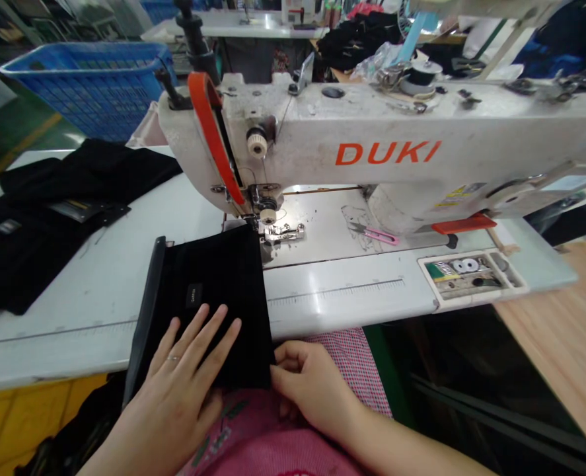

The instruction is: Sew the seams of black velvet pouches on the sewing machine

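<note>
A black fabric piece with a small dark label and a dark band along its left side lies over the front edge of the sewing table. Its far right corner reaches the needle area of the white sewing machine. On top of the fabric, below the label, my left hand rests flat with fingers spread. My right hand pinches the fabric's near right edge between thumb and curled fingers. The fabric's near edge hangs past the table, close to my lap.
More black fabric pieces are heaped on the table's left. Pink thread snips lie under the machine arm. A recessed tray at right holds bobbins. Behind the left end stands a blue basket; a wooden surface adjoins at right.
</note>
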`<state>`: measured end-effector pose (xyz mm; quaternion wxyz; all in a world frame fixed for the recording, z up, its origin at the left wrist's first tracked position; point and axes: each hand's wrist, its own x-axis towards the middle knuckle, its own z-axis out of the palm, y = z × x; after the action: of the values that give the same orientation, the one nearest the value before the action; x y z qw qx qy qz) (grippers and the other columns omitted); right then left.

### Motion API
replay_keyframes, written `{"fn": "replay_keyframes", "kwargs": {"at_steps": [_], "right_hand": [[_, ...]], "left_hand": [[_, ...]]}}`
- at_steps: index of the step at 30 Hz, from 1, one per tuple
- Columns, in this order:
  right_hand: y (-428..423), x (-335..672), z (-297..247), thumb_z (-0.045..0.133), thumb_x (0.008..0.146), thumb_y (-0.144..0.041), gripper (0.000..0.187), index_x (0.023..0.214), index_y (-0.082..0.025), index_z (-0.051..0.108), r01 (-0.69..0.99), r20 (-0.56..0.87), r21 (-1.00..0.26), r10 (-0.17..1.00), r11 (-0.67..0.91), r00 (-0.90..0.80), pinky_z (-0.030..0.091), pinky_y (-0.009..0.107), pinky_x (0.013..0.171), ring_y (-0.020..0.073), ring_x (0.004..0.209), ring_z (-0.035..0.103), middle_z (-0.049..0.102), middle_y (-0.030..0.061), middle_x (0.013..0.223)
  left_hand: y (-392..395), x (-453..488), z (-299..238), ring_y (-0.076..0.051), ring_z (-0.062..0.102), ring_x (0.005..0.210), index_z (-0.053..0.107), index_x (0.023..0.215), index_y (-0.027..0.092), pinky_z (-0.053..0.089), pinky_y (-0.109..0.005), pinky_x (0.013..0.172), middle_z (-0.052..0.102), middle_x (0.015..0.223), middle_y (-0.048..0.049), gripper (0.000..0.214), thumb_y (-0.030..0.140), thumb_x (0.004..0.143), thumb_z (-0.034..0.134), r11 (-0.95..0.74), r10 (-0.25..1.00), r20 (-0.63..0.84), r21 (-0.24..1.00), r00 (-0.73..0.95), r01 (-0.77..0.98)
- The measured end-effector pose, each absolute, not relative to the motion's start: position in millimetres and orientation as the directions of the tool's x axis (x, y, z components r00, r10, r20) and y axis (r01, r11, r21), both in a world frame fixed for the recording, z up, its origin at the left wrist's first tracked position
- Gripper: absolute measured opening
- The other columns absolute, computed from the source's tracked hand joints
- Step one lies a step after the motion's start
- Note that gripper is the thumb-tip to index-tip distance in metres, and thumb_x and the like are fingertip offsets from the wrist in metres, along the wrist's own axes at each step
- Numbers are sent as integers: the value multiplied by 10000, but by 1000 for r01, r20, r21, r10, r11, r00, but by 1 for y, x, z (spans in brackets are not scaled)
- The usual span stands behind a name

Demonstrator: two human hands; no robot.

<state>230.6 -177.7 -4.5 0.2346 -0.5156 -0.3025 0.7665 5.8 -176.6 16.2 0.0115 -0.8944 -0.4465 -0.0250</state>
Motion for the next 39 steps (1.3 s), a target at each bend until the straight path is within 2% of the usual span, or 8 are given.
{"fn": "replay_keyframes", "kwargs": {"at_steps": [4, 9, 12, 19, 24, 28, 36, 39], "right_hand": [[-184, 235, -7, 717, 796, -500, 344, 802, -167, 629, -33, -655, -696, 653, -717, -381, 376, 187, 423, 76, 409, 512, 584, -56, 551], [-184, 236, -7, 722, 786, -484, 335, 747, -173, 604, -47, -636, -704, 658, -709, -403, 369, 182, 401, 78, 406, 506, 564, -59, 530], [-183, 236, -6, 733, 771, -465, 329, 705, -171, 599, -62, -617, -706, 657, -705, -433, 372, 180, 392, 78, 412, 501, 574, -45, 536], [-183, 238, -5, 735, 775, -456, 324, 672, -177, 607, -76, -594, -714, 660, -696, -459, 391, 186, 420, 75, 441, 503, 577, -42, 575], [-184, 240, -7, 724, 787, -375, 249, 677, -181, 613, -78, -589, -719, 665, -690, -459, 384, 183, 441, 73, 459, 509, 568, -52, 573], [-186, 242, -7, 755, 770, -350, 226, 724, -170, 627, -91, -583, -715, 663, -693, -470, 396, 192, 466, 74, 473, 516, 591, -48, 601], [-186, 245, 0, 868, 652, -503, 418, 740, -164, 641, -155, -618, -627, 608, -764, -498, 420, 215, 523, 84, 512, 544, 658, -23, 641], [-186, 245, 0, 856, 657, -532, 444, 737, -167, 616, -175, -617, -597, 588, -783, -523, 435, 219, 545, 88, 524, 561, 683, -8, 662]], "left_hand": [[-175, 22, 23, -349, 360, 1458, 388, 1535, 202, 297, -580, 1197, 381, 1595, -107, 676, 211, 874, 532, -668, 742, 139, 59, 656, 742], [-178, 26, 25, -216, 597, 1189, 571, 1390, 197, 470, -373, 1056, 660, 1305, -53, 468, 94, 942, 483, -762, 646, 243, 142, 724, 632], [-180, 21, 26, -182, 623, 1120, 586, 1376, 183, 497, -315, 1028, 695, 1234, -29, 468, 56, 945, 452, -752, 655, 286, 157, 700, 640], [-184, 27, 9, -199, 630, 1102, 601, 1348, 212, 551, -353, 983, 689, 1190, -48, 409, 90, 985, 459, -724, 686, 169, 257, 708, 640], [-185, 29, -1, -178, 635, 982, 663, 1235, 191, 552, -328, 910, 695, 1050, -49, 337, 104, 1008, 430, -712, 701, 270, 318, 660, 626], [-184, 28, 1, -159, 638, 936, 695, 1157, 221, 559, -294, 863, 697, 1004, -30, 287, 100, 982, 502, -686, 724, 289, 398, 626, 609], [-185, 30, 8, -183, 632, 943, 678, 1160, 195, 539, -328, 869, 694, 1011, -50, 299, 58, 945, 522, -698, 709, 276, 408, 649, 589], [-185, 33, 10, -203, 630, 960, 668, 1130, 184, 520, -382, 901, 691, 1014, -55, 275, 47, 922, 549, -730, 681, 280, 344, 677, 591]]}}
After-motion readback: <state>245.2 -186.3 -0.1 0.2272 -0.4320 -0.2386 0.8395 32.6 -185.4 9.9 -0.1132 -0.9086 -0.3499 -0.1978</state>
